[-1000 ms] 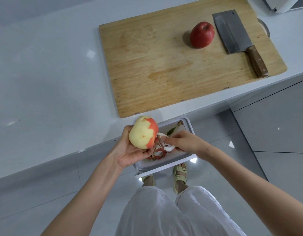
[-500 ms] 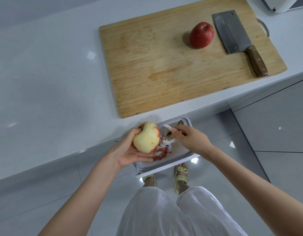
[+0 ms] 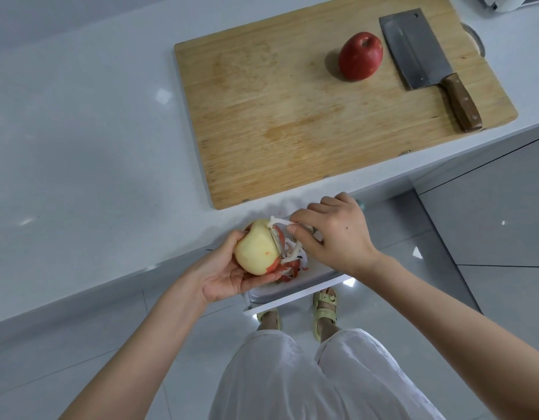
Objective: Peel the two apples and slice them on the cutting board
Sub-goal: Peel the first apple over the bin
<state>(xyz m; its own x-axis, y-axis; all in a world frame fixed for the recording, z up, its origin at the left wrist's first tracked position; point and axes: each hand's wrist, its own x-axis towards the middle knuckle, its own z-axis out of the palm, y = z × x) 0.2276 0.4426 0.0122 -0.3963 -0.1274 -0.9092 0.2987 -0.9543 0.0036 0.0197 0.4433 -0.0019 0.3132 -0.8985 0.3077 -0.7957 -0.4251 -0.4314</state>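
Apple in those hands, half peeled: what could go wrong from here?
The peeler blade lies on the apple close to the left hand gripping it; a slip by the right hand could nick a finger. The bared apple is held beyond the counter edge over the white container; dropped, it could land among peels. The cleaver handle nears the counter edge, easily knocked.

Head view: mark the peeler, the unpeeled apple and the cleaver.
peeler [image 3: 276,240], head view, on its metal blade.
unpeeled apple [image 3: 360,56], head view, middle of its red skin.
cleaver [image 3: 428,71], head view, on the blade near the handle.
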